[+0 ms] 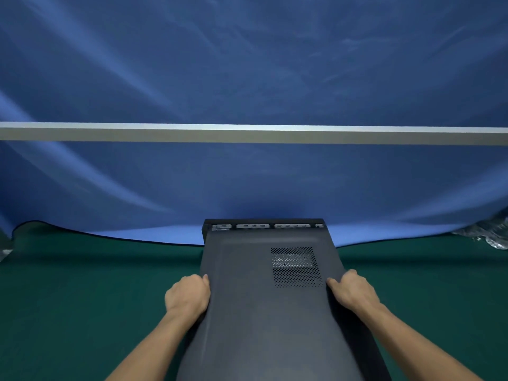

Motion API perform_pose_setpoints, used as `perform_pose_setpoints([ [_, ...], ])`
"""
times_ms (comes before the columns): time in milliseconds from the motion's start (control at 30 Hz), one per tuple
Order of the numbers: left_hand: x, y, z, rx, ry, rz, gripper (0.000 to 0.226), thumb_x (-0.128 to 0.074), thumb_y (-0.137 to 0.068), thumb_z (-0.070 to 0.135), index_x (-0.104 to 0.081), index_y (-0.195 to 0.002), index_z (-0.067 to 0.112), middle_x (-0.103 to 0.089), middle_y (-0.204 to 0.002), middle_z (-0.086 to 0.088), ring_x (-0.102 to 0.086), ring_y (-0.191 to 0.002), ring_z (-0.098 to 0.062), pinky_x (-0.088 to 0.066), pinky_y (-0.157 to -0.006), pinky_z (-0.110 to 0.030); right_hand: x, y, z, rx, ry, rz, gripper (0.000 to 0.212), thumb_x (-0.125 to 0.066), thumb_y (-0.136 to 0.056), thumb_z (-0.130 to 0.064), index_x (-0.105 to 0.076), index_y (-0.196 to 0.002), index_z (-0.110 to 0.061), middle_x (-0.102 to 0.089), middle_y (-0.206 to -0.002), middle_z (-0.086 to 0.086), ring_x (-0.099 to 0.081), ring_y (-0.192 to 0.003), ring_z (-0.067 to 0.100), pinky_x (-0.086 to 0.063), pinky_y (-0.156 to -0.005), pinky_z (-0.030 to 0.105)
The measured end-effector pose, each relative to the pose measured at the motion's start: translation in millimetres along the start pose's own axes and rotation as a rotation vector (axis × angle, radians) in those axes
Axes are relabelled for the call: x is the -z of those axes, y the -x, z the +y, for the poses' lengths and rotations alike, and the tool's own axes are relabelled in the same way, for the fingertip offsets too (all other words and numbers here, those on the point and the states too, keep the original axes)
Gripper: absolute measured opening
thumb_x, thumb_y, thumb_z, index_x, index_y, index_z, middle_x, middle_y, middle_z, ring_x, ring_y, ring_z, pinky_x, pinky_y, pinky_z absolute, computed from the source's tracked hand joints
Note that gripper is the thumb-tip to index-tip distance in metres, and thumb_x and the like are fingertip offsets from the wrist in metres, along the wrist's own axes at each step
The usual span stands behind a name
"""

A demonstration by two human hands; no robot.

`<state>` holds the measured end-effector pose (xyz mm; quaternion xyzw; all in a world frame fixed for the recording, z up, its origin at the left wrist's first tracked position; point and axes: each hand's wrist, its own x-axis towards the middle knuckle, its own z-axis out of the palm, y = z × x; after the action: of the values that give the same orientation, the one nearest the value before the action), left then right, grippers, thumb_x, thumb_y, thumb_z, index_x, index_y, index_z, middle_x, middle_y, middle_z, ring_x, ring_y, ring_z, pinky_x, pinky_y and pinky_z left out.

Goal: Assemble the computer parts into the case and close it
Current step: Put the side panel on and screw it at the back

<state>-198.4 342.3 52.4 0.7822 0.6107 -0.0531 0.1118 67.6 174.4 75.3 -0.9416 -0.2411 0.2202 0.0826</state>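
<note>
The left hand (188, 294) grips the left edge of the side panel (264, 312), fingers curled down over the rim and the thumb lying on the top face. The right hand (353, 291) grips the right edge in the same way, thumb pointing inward on the panel and fingers wrapped out of sight round the side. Both forearms come in from the near corners of the view.

The side panel is dark grey and lies flat on top of the computer case (209, 225), covering nearly all of it. A perforated vent (297, 266) sits in the panel's right half, just beyond the right thumb. At the far end a narrow strip of the case stays uncovered, showing a row of metal slots (265, 226) along the frame.

The case lies on its side on a dark green mat (82, 284), in the middle, its long side running from near to far. Behind the mat hangs a blue cloth (247, 78), crossed by a pale horizontal bar (247, 133). At the far right edge lies some crumpled clear plastic (489, 232).
</note>
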Motion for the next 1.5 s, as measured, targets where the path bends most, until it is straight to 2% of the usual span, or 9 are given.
perform_pose_setpoints([
  [200,0.8,-7.8,10.2,-0.049,-0.190,-0.001,0.051,-0.021,-0.102,0.034,-0.067,-0.097,0.013,-0.067,-0.104,-0.003,-0.064,-0.095,-0.023,-0.045,-0.071,-0.028,-3.0,-10.6,-3.9,0.067,0.171,0.026,0.049,-0.039,-0.098,-0.047,-0.040,-0.123,-0.005,-0.056,-0.126,0.012,-0.056,-0.113,0.029,-0.044,-0.083,0.034],
  [300,6.2,-16.7,14.4,-0.065,-0.300,0.018,0.037,-0.031,-0.099,0.027,-0.066,-0.092,0.016,-0.068,-0.100,0.000,-0.065,-0.091,-0.021,-0.041,-0.063,-0.026,-2.1,-14.5,-7.0,0.105,0.338,0.060,0.048,-0.033,-0.099,-0.048,-0.042,-0.123,-0.008,-0.057,-0.124,0.008,-0.058,-0.110,0.025,-0.044,-0.076,0.031],
  [433,10.9,-27.5,24.2,-0.063,-0.255,0.064,0.029,-0.036,-0.096,0.024,-0.064,-0.093,0.015,-0.067,-0.101,-0.002,-0.065,-0.091,-0.022,-0.040,-0.063,-0.027,2.8,-19.6,-15.2,0.203,0.616,0.159,0.041,-0.033,-0.101,-0.040,-0.054,-0.123,-0.012,-0.054,-0.123,0.004,-0.060,-0.106,0.022,-0.042,-0.066,0.028],
  [600,-1.4,-33.6,35.8,-0.120,-0.131,0.145,0.030,-0.035,-0.097,0.031,-0.048,-0.117,0.012,-0.047,-0.119,-0.005,-0.049,-0.108,-0.020,-0.043,-0.068,-0.029,3.0,-33.0,-19.1,0.253,0.443,0.174,0.037,-0.036,-0.099,-0.035,-0.044,-0.124,-0.008,-0.049,-0.126,0.007,-0.055,-0.110,0.023,-0.044,-0.074,0.029],
  [733,-14.0,-36.0,40.4,-0.130,-0.048,0.091,0.051,-0.028,-0.100,0.042,-0.029,-0.142,0.012,-0.024,-0.151,-0.009,-0.035,-0.130,-0.024,-0.043,-0.092,-0.033,-8.1,-40.1,-18.6,0.298,0.408,0.192,0.048,-0.030,-0.101,-0.043,-0.031,-0.135,-0.009,-0.042,-0.129,0.009,-0.048,-0.114,0.024,-0.047,-0.079,0.032],
  [867,-27.0,-33.8,39.2,-0.121,0.052,0.055,0.062,-0.021,-0.101,0.046,-0.006,-0.152,0.015,0.005,-0.160,-0.005,-0.011,-0.145,-0.024,-0.026,-0.113,-0.035,-21.6,-46.3,-23.1,0.381,0.476,0.207,0.066,-0.017,-0.100,-0.051,-0.014,-0.149,-0.006,-0.020,-0.154,0.010,-0.024,-0.139,0.027,-0.030,-0.109,0.035],
  [933,-31.7,-33.7,36.7,-0.126,0.108,0.075,0.062,-0.020,-0.100,0.047,-0.004,-0.152,0.017,0.008,-0.159,-0.001,-0.006,-0.146,-0.022,-0.022,-0.115,-0.034,-29.1,-47.2,-24.3,0.384,0.396,0.143,0.070,-0.013,-0.100,-0.052,-0.005,-0.151,-0.005,-0.004,-0.160,0.008,-0.006,-0.147,0.024,-0.015,-0.117,0.036],
  [1033,-35.7,-35.6,34.3,-0.130,0.159,0.089,0.062,-0.021,-0.100,0.047,-0.004,-0.152,0.019,0.010,-0.159,0.003,-0.004,-0.146,-0.019,-0.021,-0.116,-0.034,-41.2,-45.4,-20.4,0.376,0.323,0.129,0.071,-0.010,-0.099,-0.052,0.003,-0.151,-0.005,0.005,-0.160,0.009,0.006,-0.147,0.022,-0.007,-0.119,0.036],
  [1500,-39.8,-34.1,25.9,-0.152,0.179,0.092,0.061,-0.021,-0.100,0.046,-0.004,-0.152,0.020,0.010,-0.159,0.004,-0.006,-0.146,-0.019,-0.022,-0.116,-0.034,-49.7,-30.4,-20.1,0.344,0.433,0.146,0.068,-0.008,-0.100,-0.050,0.003,-0.151,-0.006,0.003,-0.160,0.014,0.002,-0.147,0.026,-0.008,-0.119,0.038],
])
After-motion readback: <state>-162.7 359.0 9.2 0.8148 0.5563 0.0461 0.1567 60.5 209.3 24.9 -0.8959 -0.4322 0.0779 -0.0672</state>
